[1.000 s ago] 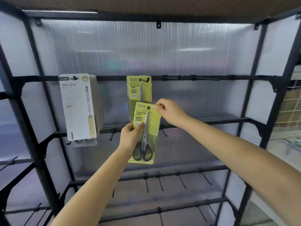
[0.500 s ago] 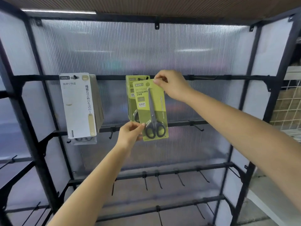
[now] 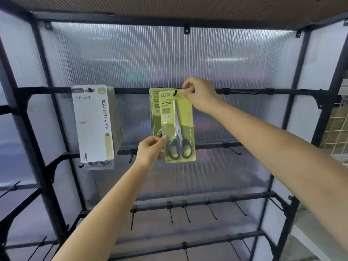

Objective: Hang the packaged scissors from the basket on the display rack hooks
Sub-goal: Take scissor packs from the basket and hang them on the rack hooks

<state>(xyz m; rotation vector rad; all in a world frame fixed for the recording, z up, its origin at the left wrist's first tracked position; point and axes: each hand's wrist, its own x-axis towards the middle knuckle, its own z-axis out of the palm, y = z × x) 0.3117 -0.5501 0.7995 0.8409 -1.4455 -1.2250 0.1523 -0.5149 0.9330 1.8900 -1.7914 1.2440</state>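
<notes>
1. Far left: black metal display rack (image 3: 37, 129) with ribbed translucent panels behind its rails.
2. Left of centre on the top rail: stack of white packages (image 3: 94, 123) printed with vertical characters, hanging from a hook (image 3: 90, 89), clear blister bulging at the bottom edge.
3. Below and right of that stack: left hand (image 3: 150, 149), reaching up from the lower left, thumb and fingers pinching the lower left edge of the packaged scissors (image 3: 178, 127) just beside the black handles.
4. Centre: yellow-green card marked "SCISSORS" and "GRIP", blades pointing up, handles down — upright, tilted very slightly, top hole at the black tip of the top-rail hook (image 3: 175, 92); hard to tell whether fully threaded on.
5. Directly behind it: more green scissor packs (image 3: 154, 110) hanging on the same hook, only their left edges showing.
6. Right of centre: right hand (image 3: 201, 93), arm coming in from the lower right, fingertips curled and pinching the card's top right corner, level with the top rail.
7. Lower rails: rows of bare black hooks (image 3: 211, 210) — angled toward the viewer.
8. Far right: wire grid panel (image 3: 337, 127) beyond the rack's frame.
</notes>
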